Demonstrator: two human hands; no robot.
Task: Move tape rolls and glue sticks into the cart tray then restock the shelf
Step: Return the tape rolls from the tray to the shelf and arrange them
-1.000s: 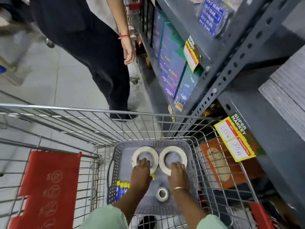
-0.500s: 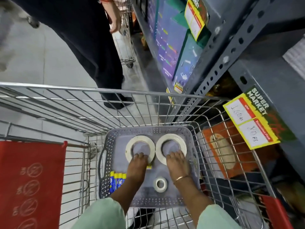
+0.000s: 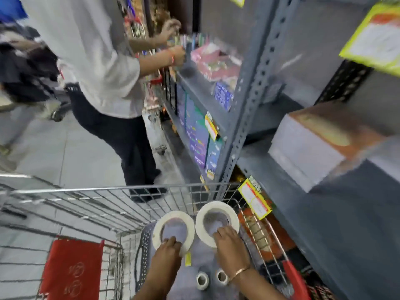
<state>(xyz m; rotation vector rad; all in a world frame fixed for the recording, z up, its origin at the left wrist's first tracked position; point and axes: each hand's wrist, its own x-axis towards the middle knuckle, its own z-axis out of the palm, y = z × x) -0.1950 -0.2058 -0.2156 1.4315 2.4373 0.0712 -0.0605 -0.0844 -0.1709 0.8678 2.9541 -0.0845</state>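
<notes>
My left hand [image 3: 167, 253] grips the near rim of a large white tape roll [image 3: 160, 224], held above the grey tray [image 3: 144, 241] in the wire cart [image 3: 91, 204]. My right hand [image 3: 231, 245] grips a second large white tape roll [image 3: 203, 215] beside the first, slightly higher. Two small tape rolls [image 3: 202, 280] lie on the tray floor near my right wrist. A yellow tag [image 3: 187, 259] shows under the left roll. The glue sticks are hidden by my left arm. The grey metal shelf [image 3: 324, 191] stands to the right.
Another person in a white shirt [image 3: 93, 61] stands just past the cart, reaching into the shelf. A red child-seat flap [image 3: 71, 269] fills the cart's near left. A boxed stack [image 3: 313, 144] sits on the shelf at right. Yellow price tags [image 3: 255, 198] hang on shelf edges.
Both hands have lifted the two large tape rolls up from the tray floor. My view has swung upward toward the shelf, and the other person now reaches into it.
</notes>
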